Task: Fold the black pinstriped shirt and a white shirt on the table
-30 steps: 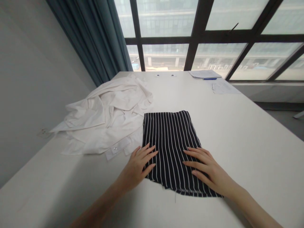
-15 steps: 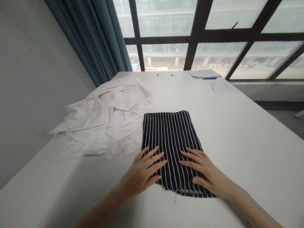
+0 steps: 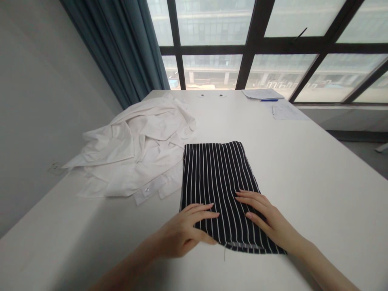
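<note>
A folded black cloth with white stripes (image 3: 216, 173) lies flat in front of me, its near edge slightly parted, with a loose thread hanging there. My left hand (image 3: 184, 230) is at the near left corner of this cloth. Its fingers stretch over the top, apart from the thumb, which lies along the near edge; whether the thumb tip goes under the fabric I cannot tell. On the right side of the striped cloth rests my right hand (image 3: 266, 218), open and palm down, fingers extended.
A crumpled white shirt-like garment (image 3: 142, 141) with a button spreads over the left of the white table (image 3: 303, 169). Papers (image 3: 263, 93) and a blue pen (image 3: 269, 100) lie at the far right. Behind are a blue curtain (image 3: 121, 48) and dark-framed windows.
My left hand has slid toward the near edge of the striped cloth, its thumb dropping to that edge. My right hand has shifted slightly right, its fingers closer together.
</note>
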A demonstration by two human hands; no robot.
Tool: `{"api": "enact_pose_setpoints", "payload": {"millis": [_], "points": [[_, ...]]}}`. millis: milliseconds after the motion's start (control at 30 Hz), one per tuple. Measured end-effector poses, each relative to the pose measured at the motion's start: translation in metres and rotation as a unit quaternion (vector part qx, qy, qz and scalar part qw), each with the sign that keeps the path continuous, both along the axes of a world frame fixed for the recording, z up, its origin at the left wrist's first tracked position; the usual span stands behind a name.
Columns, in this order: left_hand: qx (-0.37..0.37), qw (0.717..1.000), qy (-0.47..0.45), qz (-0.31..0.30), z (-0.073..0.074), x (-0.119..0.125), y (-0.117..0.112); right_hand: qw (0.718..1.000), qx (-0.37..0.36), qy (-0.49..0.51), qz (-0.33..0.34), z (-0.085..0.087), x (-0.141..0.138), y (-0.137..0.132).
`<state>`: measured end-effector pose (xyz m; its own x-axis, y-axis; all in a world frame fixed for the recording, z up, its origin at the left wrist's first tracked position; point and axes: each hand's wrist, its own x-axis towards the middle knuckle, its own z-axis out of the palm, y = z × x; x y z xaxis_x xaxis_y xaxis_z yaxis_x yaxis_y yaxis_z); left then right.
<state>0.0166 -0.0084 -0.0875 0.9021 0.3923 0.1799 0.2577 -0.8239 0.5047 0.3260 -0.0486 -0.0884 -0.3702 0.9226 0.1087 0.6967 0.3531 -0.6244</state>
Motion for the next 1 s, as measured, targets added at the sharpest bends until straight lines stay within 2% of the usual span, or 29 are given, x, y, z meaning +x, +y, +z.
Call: {"api": "enact_pose_setpoints", "payload": {"millis": [133,433,700,800,1000], "points": [[-0.009,1.000,-0.020,0.016,-0.0029,-0.0007,0.0000,1.000,-0.001,0.000,0.002,0.0010,0.0003,0.0001],[0.028,1.000,-0.001,0.000,-0.0009,0.0029,-0.0006,1.000,0.022,-0.010,0.012,-0.0035,0.0008,0.0005],[0.039,0.999,0.017,-0.019,-0.0018,0.0018,-0.0005,0.998,0.045,0.008,-0.034,-0.0017,0.0006,0.0006],[0.016,1.000,0.003,-0.024,-0.0004,0.0001,0.0005,0.998,0.051,0.013,-0.034,-0.0023,0.0020,0.0003],[-0.054,0.997,-0.054,0.005,-0.0004,-0.0016,0.0016,0.998,0.066,0.008,-0.004,-0.0040,0.0028,0.0012]]}}
